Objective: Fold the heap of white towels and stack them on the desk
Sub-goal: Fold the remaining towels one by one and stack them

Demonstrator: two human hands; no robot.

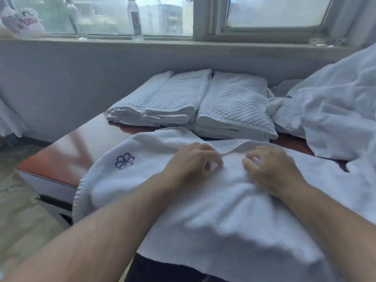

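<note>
Fingers curled on rumpled white towel, pinch unclear, blue embroidered emblem near left edge

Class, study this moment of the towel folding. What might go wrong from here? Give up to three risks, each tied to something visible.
1. The logo towel overhangs the near edge of the desk; if the left hand and right hand both lift, it may slide off.
2. Its far edge lies close to the folded stacks; a sweeping fold could shove them askew.
3. The unfolded heap crowds its right end and might get dragged along.
</note>
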